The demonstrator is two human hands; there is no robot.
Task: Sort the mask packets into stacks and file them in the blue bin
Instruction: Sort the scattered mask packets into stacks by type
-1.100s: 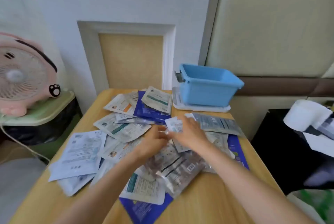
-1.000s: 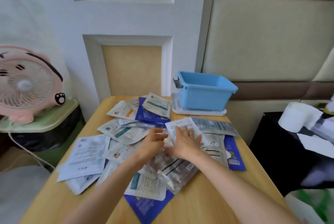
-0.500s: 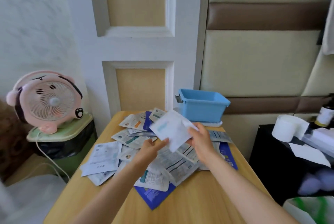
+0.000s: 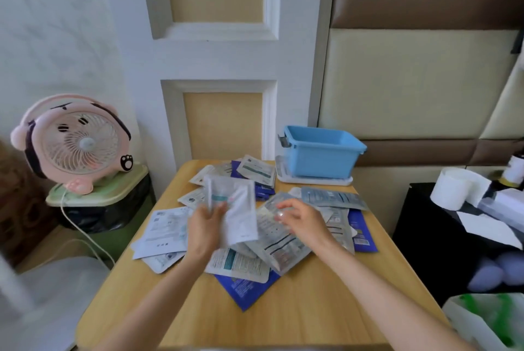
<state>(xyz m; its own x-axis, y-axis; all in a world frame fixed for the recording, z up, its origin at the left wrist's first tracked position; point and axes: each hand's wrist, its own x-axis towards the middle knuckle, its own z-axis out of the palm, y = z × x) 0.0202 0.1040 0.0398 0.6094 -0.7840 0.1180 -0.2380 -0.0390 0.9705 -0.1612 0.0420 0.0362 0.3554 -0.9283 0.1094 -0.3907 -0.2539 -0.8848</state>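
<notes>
Wooden table [image 4: 297,308] holds a scattered pile of mask packets [image 4: 279,247] just in front of the blue bin [image 4: 320,159]. The left hand [image 4: 205,227] grips one white packet [image 4: 241,209] upright before the bin; the right hand [image 4: 303,218] curls over the pile, grasp unclear.

White packet [image 4: 236,209] with a teal stripe is up off the heap, near upright, pinched at its lower edge by the left hand [image 4: 204,227]. The other mask packets [image 4: 279,248], white, silvery and dark blue, lie overlapping mid-counter [image 4: 312,311]. The blue bin [image 4: 320,159] stands open-topped at the far right corner.
</notes>
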